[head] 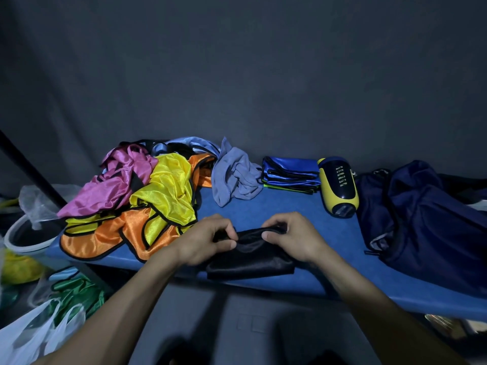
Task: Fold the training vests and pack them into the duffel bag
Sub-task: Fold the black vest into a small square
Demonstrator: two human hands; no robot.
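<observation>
A black vest [250, 262] lies partly folded at the front edge of the blue table [290, 214]. My left hand [208, 241] pinches its upper left edge, and my right hand [292, 238] grips its upper right edge, lifting that edge slightly. A loose heap of vests sits at the left: pink [116, 180], yellow [171, 191] and orange [105, 238]. A crumpled pale blue vest [234, 175] lies behind the middle. Folded blue vests [290, 175] are stacked at the back. The dark navy duffel bag [427, 214] slumps at the right.
A yellow and dark blue cylindrical object [338, 185] lies between the folded stack and the bag. Left of the table stand a white bucket [26, 241], plastic bags [34, 335] and green fabric [76, 293]. A dark pole [29, 167] slants at the left.
</observation>
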